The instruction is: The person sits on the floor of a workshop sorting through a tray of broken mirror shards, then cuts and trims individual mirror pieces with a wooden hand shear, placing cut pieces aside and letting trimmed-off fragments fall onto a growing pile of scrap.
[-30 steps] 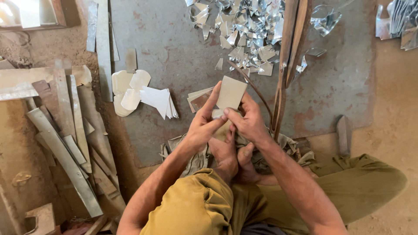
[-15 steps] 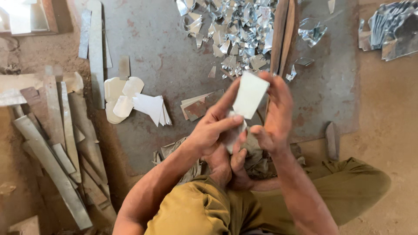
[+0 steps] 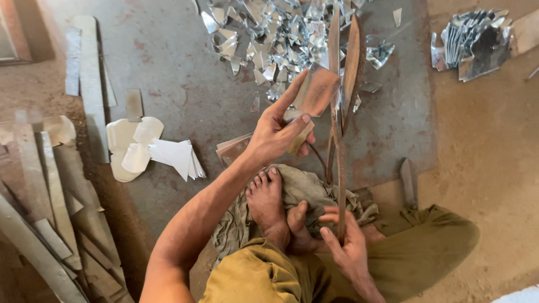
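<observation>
1. My right hand (image 3: 351, 249) is clamped low on the handle of the long shears (image 3: 341, 140), nearest my lap, so the blades stand upright in front of me.
2. My bare foot (image 3: 268, 205) rests on a crumpled grey cloth (image 3: 306, 193), just beside the base of the shears; it looks placed there to steady them, though I cannot tell if it touches them.
3. My left hand (image 3: 278, 134) grips a small mirror piece (image 3: 315, 91), fingers closed on its lower edge, holding it tilted against the blades, apparently where they can bite its rim.
4. To my left on the dark stone slab (image 3: 168, 67), pale cut shapes (image 3: 132, 146) and a fan of white triangles (image 3: 178, 157) lie stacked, seemingly sorted by form.
5. Long grey strips (image 3: 53, 196) lie off the slab's left edge, on the earth.
6. At the slab's far edge, a heap of mirror offcuts (image 3: 269, 33) glitters.
7. Past the right edge, on the sandy floor (image 3: 488, 168), sits a bundle of larger mirror pieces (image 3: 474, 42).
</observation>
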